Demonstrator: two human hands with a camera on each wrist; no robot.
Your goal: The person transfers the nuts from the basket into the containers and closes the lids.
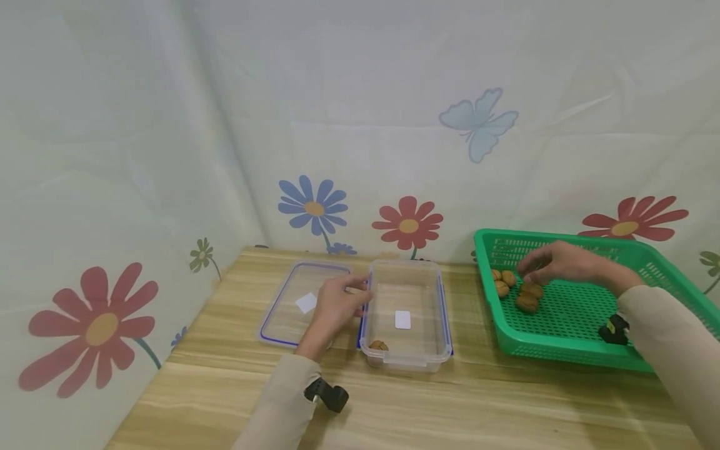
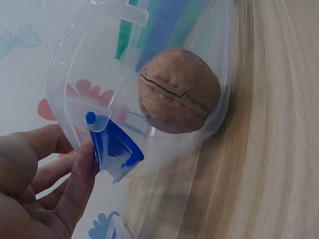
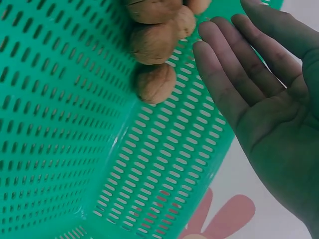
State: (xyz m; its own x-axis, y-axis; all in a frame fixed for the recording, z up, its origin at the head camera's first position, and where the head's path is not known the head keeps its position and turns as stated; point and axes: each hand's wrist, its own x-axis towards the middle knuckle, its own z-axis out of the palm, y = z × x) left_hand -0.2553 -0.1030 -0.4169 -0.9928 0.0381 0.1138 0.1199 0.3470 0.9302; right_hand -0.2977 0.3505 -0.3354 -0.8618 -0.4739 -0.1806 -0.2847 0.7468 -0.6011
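Note:
A clear plastic container (image 1: 402,294) with blue latches stands on the table, one walnut (image 2: 179,92) in its near left corner. My left hand (image 1: 340,301) grips the container's left side, the thumb and fingers at the rim beside a blue latch (image 2: 117,149) that hangs down. Over the green basket (image 1: 568,350), my right hand (image 1: 559,261) reaches in from the right. Its fingers are extended and hold nothing, with the fingertips (image 3: 202,50) close to several walnuts (image 3: 157,83). Those walnuts gather at the basket's left side.
Left of the container lies its clear lid (image 1: 281,319) with a blue seal, partly behind my left hand. The wooden table (image 1: 422,406) ends at a flowered curtain (image 1: 365,94) at the back and left. The basket's raised rim borders the walnuts.

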